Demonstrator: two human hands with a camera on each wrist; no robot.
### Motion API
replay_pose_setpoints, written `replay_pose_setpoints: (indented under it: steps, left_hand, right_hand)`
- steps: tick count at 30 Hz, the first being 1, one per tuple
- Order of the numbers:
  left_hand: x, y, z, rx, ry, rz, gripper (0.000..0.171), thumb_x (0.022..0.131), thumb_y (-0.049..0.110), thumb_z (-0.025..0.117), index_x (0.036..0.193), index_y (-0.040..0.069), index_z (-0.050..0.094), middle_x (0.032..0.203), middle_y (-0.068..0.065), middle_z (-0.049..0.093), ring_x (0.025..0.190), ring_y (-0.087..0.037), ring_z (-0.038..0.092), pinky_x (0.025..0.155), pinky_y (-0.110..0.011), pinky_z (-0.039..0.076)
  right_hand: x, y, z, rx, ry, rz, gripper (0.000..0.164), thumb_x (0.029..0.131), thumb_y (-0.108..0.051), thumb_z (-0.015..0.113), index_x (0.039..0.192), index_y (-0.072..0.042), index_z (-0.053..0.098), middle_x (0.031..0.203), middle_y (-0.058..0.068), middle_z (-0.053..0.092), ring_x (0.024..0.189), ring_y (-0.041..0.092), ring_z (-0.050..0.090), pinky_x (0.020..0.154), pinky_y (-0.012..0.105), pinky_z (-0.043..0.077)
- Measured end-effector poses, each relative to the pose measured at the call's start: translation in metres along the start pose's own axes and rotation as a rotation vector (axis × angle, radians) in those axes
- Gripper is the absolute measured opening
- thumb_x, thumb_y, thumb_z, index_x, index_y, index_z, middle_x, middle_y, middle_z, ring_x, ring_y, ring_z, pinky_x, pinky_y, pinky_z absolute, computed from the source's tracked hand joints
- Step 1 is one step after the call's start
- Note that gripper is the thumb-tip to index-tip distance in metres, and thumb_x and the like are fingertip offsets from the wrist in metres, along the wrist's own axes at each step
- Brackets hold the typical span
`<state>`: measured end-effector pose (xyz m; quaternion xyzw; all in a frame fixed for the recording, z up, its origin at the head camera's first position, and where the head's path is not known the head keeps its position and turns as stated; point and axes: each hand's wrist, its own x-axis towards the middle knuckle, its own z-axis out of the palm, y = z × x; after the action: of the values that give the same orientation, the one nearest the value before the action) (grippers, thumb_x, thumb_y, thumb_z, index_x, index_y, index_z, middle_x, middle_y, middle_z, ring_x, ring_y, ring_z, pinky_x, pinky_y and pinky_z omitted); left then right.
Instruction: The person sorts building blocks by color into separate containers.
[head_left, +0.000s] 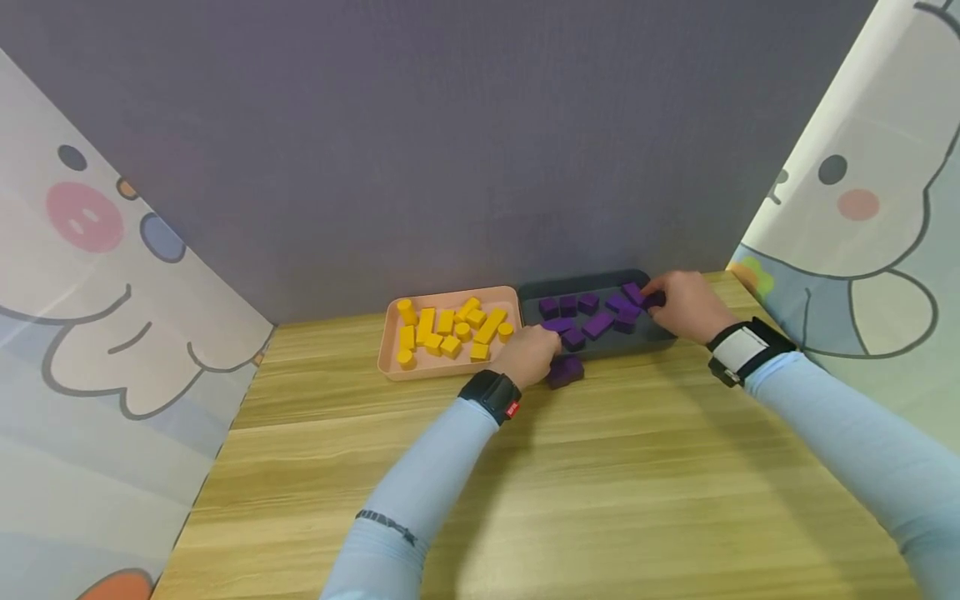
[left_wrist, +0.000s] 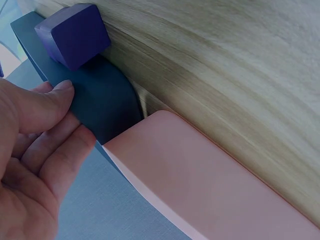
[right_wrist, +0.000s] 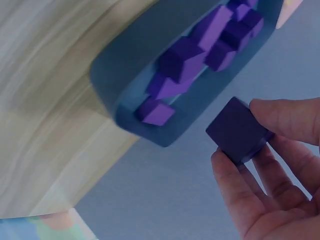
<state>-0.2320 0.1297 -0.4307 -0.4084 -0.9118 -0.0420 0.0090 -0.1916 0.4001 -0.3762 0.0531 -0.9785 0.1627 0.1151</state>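
My right hand [head_left: 690,307] pinches a dark purple block [right_wrist: 237,131] between thumb and fingertips, just above the right end of a dark blue tray [head_left: 637,340]. Several purple blocks [head_left: 598,324] of different shapes lie scattered inside that tray. At the tray's front left corner is my left hand [head_left: 525,357]. In the left wrist view its thumb lies over the outside of the tray wall and the fingers curl at the rim, gripping it; the inner fingertips are partly hidden. Purple pieces [head_left: 566,372] rest on the table close in front of the tray, beside the left hand.
A pink tray [head_left: 498,293] adjoins the dark one on the left and holds several yellow blocks [head_left: 427,321]. Both trays stand on a wooden table [head_left: 585,483] against a grey back panel [head_left: 450,167]. Cartoon-printed panels [head_left: 885,275] flank the table.
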Motion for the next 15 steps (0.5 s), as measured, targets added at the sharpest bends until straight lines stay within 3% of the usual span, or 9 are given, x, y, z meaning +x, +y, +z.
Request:
replay_pose_setpoints:
  steps: [4,15]
  left_hand:
    - [0.0,-0.001,0.002,0.023,0.009,0.006,0.019,0.092,0.007,0.064,0.092,0.02,0.078,0.08,0.008,0.069,0.069,-0.01,0.057,0.067,-0.022,0.049]
    - [0.003,-0.001,0.005,0.047,0.015,0.017,0.019,0.092,0.008,0.063,0.089,0.02,0.076,0.076,0.008,0.065,0.068,-0.011,0.056,0.063,-0.022,0.047]
  right_hand:
    - [0.004,0.009,0.007,-0.027,-0.016,-0.01,0.029,0.073,-0.005,0.069,0.101,0.001,0.075,0.102,0.023,0.073,0.082,0.03,0.062,0.074,0.047,0.049]
    - [0.017,0.031,0.028,-0.043,-0.068,0.013,0.031,0.073,-0.002,0.068,0.103,0.004,0.073,0.107,0.027,0.071,0.095,0.039,0.066,0.085,0.054,0.051]
